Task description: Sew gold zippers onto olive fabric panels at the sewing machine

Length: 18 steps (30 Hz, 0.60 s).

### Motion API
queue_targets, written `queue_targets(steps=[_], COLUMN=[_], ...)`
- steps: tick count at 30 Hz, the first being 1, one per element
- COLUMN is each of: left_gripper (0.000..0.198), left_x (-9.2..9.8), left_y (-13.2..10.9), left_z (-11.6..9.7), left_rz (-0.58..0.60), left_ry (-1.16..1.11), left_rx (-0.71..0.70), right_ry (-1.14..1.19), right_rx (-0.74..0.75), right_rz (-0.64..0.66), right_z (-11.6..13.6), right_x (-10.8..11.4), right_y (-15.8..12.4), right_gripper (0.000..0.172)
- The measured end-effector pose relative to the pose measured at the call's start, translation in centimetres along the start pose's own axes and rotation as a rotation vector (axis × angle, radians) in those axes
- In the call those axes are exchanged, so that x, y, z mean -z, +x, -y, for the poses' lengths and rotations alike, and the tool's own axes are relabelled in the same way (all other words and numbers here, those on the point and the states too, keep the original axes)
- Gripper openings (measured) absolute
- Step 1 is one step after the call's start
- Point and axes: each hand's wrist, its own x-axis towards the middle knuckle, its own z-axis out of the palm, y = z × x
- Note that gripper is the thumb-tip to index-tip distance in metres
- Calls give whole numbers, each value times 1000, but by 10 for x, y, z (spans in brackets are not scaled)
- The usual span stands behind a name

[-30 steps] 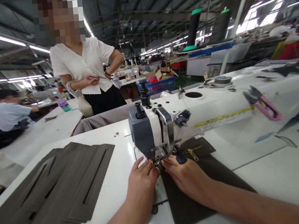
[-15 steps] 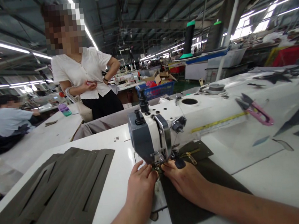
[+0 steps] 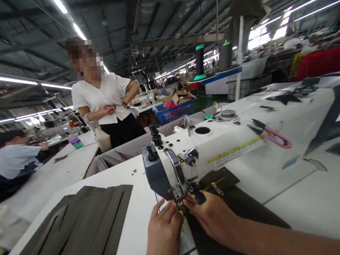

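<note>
L hand [image 3: 164, 239] and R hand [image 3: 210, 219] are both at the needle area of the white-and-grey industrial sewing machine head [image 3: 156, 172], as I read it from the remote feed. L hand is half-closed, fingers curled in toward the steel presser foot [image 3: 179, 196]. R hand is flatter, reaching in from the other side and resting on the dark olive fabric panel [image 3: 226, 225]. Fingertips of both are hidden at the foot, so I can't tell if either has a firm pinch.

Panel lies under and to the R of the foot, with a small brass-coloured metal fitting [image 3: 215, 189] on it. My judgement: hands are kept this close to steady the work right at the foot.

Stack of dark olive slotted fabric pieces [image 3: 68, 231] sits on the white sewing table [image 3: 139, 189], L of mach., prob. placed for easy reach. Pink-handled thread snips [image 3: 274, 140] lie just R of the mach. arm, likely kept handy too. Yellow measuring tape strip [image 3: 234, 151] runs along the arm.

Co-worker in white blouse [image 3: 101, 95] stands beyond the mach., one hand on hip, well apart from the work.
</note>
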Motion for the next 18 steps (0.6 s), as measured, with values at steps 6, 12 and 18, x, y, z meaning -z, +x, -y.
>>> queue_targets(steps=[6,12,18], left_gripper=[22,23,35], left_x=[-1,11,14], left_y=[-1,-1,-19], left_z=[1,-3,-45], left_rz=[-4,55,158], left_ry=[-18,97,183], left_rx=[44,208,127], right_ry=[-50,-220,-413], right_rx=[-31,-237,-298], right_rz=[-42,76,61], right_z=[1,-6,4], right_x=[-6,-1,17], right_y=[-2,-11,-70], right_gripper=[27,58,74])
